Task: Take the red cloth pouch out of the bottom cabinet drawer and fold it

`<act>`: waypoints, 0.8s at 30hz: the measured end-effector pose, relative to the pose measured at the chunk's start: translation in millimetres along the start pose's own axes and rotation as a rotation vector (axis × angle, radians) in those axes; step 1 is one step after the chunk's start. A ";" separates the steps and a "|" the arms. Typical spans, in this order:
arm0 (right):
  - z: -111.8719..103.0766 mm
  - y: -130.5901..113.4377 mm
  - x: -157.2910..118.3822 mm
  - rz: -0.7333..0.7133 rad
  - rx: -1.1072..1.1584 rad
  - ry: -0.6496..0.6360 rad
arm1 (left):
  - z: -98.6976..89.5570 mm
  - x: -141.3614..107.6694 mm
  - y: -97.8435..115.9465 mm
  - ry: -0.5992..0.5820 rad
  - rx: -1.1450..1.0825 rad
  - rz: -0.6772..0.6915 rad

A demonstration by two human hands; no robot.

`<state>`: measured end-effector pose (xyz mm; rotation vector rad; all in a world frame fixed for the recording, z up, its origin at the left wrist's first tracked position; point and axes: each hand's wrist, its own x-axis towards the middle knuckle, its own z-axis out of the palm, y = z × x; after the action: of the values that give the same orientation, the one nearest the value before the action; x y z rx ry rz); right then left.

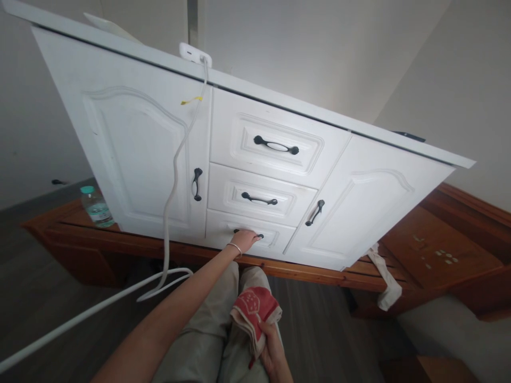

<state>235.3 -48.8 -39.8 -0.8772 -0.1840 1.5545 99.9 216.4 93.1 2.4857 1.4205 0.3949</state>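
Observation:
A white cabinet (139, 154) fills the middle of the view, with three drawers stacked between two doors. My left hand (244, 241), a thin bracelet at its wrist, has its fingers closed around the dark handle (261, 236) of the bottom drawer (275, 242). That drawer sits flush with the cabinet front. Over my lap, my right hand (272, 346) grips a folded red and cream cloth (255, 308) between thumb and fingers. The cloth bears a light printed pattern.
The cabinet stands on a brown wooden bench (311, 274). A water bottle with a turquoise cap (96, 207) is at its left. A white cable (174, 175) hangs from a white device (195, 54) on top. Pale fabric (385, 282) drapes over the bench at right.

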 end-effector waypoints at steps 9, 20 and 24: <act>6.1 -1.8 -3.7 0.048 -0.029 -0.049 | 2.9 11.2 7.9 -0.044 0.062 -0.109; 14.4 -7.3 -7.9 0.040 -0.069 -0.125 | 18.7 2.7 3.5 0.077 -0.032 -0.058; 11.2 -5.8 -5.8 0.072 -0.019 -0.190 | 16.1 -1.9 0.1 0.182 -0.157 0.023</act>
<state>232.5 -48.7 -26.1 -0.7580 -0.3070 1.7060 104.7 213.3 78.0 2.3926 1.3681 0.7253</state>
